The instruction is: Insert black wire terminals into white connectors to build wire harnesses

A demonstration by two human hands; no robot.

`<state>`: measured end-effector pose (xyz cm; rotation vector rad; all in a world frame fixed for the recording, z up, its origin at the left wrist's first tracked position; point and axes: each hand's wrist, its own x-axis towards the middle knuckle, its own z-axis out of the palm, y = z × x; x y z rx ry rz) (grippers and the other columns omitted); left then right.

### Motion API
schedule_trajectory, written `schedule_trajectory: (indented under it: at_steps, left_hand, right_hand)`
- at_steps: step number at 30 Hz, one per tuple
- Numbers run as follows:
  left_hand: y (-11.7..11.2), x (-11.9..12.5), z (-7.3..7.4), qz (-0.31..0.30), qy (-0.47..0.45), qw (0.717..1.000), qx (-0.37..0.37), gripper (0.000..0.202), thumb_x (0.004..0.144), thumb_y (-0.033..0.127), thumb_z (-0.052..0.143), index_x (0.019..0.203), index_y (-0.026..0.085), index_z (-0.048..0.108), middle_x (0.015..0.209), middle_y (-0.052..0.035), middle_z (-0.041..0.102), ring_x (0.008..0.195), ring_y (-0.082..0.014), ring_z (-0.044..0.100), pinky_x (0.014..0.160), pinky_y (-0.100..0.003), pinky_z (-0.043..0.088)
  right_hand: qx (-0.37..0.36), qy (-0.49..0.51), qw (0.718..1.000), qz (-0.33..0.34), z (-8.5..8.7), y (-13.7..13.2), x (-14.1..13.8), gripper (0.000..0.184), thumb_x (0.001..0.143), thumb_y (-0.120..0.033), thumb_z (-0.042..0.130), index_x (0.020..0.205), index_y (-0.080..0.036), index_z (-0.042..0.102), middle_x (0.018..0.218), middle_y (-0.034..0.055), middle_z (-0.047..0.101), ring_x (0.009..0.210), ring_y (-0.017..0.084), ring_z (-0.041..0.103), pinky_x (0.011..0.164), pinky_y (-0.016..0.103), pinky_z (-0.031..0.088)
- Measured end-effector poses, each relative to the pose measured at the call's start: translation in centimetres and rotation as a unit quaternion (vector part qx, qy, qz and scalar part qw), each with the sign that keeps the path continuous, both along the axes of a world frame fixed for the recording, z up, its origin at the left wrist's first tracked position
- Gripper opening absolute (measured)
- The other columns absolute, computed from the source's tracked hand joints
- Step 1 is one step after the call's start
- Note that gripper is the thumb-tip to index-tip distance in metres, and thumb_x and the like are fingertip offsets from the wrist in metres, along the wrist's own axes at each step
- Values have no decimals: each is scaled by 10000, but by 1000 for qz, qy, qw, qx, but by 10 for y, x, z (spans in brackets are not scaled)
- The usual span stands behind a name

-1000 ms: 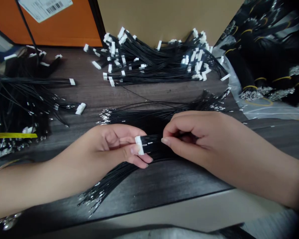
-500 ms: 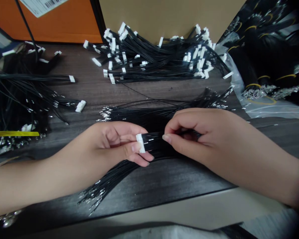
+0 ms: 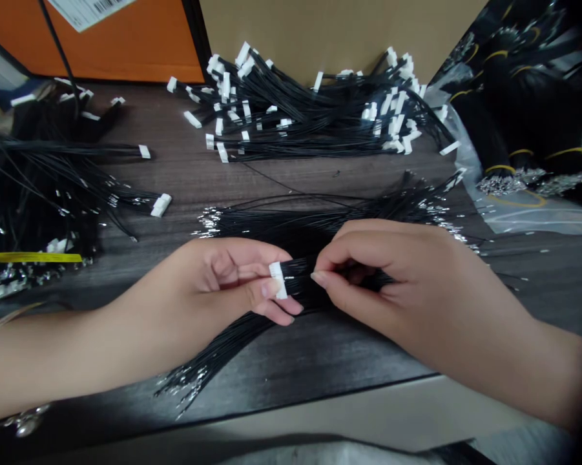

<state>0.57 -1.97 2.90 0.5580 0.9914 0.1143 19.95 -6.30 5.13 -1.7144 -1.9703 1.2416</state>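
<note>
A white connector housing [image 3: 279,280] is pinched between the thumb and fingers of my left hand [image 3: 232,278]. Several black wires [image 3: 298,268] run out of its right side towards my right hand [image 3: 382,271]. The thumb and forefinger of that hand are pressed together at the wires, a short way right of the housing; how many wires they grip is hidden. Beneath both hands lies a loose bundle of black wires [image 3: 266,223], its ends tipped with small silver terminals [image 3: 208,221].
Finished-looking wire harnesses [image 3: 310,110] with white connectors lie in a heap at the back. More wires and connectors [image 3: 39,168] are piled at the left. Banded wire bundles [image 3: 508,129] rest on a clear plastic bag [image 3: 528,213] at the right. An orange box [image 3: 140,45] stands behind.
My right thumb and forefinger have come slightly closer to the connector housing. My left hand keeps its hold, and the whole view has shifted a little.
</note>
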Motion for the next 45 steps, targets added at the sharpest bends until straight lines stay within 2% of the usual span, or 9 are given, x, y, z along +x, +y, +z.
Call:
schedule_trajectory:
  at_steps: [10, 15, 22, 26, 28, 31, 34, 39, 45]
  left_hand:
    - [-3, -1, -2, -4, -11, 999, 30, 187, 801, 25, 619, 911, 144, 712, 693, 9, 753, 669, -155, 732, 633, -192, 609]
    - [-4, -5, -3, -66, -23, 994, 78, 144, 853, 104, 606, 852, 179, 728, 737, 36, 745, 720, -122, 728, 712, -150, 585]
    - [-1, -2, 0, -103, -24, 991, 86, 188, 888, 58, 525, 851, 148, 686, 766, 8, 731, 763, -120, 721, 718, -159, 584]
    - [-4, -5, -3, -111, -34, 988, 105, 163, 886, 75, 513, 889, 130, 666, 777, -11, 719, 752, -121, 712, 711, -185, 586]
    - [-7, -6, -5, -109, -35, 986, 126, 134, 877, 102, 523, 918, 130, 648, 773, -17, 722, 724, -122, 711, 703, -197, 583]
    - [-11, -9, -7, -112, -34, 979, 168, 178, 867, 140, 528, 1014, 134, 628, 793, -25, 734, 718, -128, 716, 714, -217, 577]
    - [-14, -11, -7, -119, -32, 973, 194, 223, 859, 148, 514, 1053, 128, 623, 817, -38, 739, 735, -135, 721, 727, -231, 575]
    - [-15, -13, -5, -129, -41, 969, 205, 225, 857, 128, 505, 1035, 137, 642, 822, -28, 734, 767, -130, 722, 746, -215, 562]
    - [-12, -13, -7, -118, -48, 978, 162, 217, 846, 115, 539, 1021, 157, 659, 807, -12, 732, 751, -133, 714, 734, -236, 557]
  right_hand:
    - [31, -7, 999, 31, -2, -2, -2, 149, 852, -105, 586, 733, -151, 663, 712, -41, 578, 614, 24, 491, 572, 154, 362]
    - [17, -16, 999, 41, -7, -2, -9, 201, 881, -108, 525, 744, -124, 671, 720, 3, 570, 630, 73, 499, 589, 212, 382]
    - [2, -6, 1000, 24, -9, -7, -12, 181, 871, -75, 508, 733, -137, 607, 738, 12, 569, 680, 95, 507, 600, 215, 386]
    - [-10, -28, 996, 90, 2, 14, -3, 121, 871, -153, 567, 780, -171, 645, 780, -7, 606, 703, 87, 540, 640, 211, 403]
    - [30, -59, 994, 90, 4, 36, -5, 103, 870, -191, 580, 807, -181, 661, 806, -9, 624, 717, 90, 549, 652, 219, 404]
    - [88, -112, 985, 98, -9, 69, -21, 124, 847, -172, 578, 795, -165, 690, 816, 12, 639, 735, 112, 554, 666, 246, 401]
    - [7, -111, 982, 151, -32, 90, -43, 87, 806, -198, 638, 775, -163, 712, 807, 23, 662, 706, 123, 563, 657, 262, 404]
    - [-33, -125, 979, 160, -52, 90, -59, 88, 778, -113, 621, 716, -126, 682, 710, 44, 644, 632, 132, 534, 598, 273, 369]
    - [-17, -82, 990, 115, -42, 88, -45, 92, 839, -161, 588, 781, -144, 657, 782, 9, 641, 692, 98, 531, 653, 238, 390]
